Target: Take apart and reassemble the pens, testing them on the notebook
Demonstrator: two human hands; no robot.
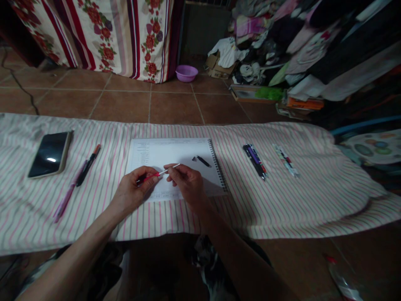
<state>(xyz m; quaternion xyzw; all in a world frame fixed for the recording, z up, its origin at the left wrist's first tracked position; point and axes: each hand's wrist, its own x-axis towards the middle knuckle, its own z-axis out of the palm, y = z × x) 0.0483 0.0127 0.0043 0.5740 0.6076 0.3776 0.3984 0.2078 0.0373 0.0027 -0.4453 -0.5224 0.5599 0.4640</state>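
Over the spiral notebook (pixel 172 151), my left hand (pixel 134 186) is closed round a dark pen part with a red front end (pixel 153 176). A thin whitish pen refill (pixel 162 172) sticks out of that red end towards the right. Its far stretch is pinched between the thumb and fingers of my right hand (pixel 189 186). Beyond my right hand, a black pen piece (pixel 204 161) and a small dark cap-like piece (pixel 194 158) lie on the page. Fingers hide part of the pen and the refill.
The notebook rests on a striped cloth (pixel 300 209). Left of it are a phone (pixel 50 154), a purple pen (pixel 67 196) and a black pen with an orange end (pixel 88 165). Several pens (pixel 255 161) lie to the right, with patterned ones (pixel 286 160) farther over.
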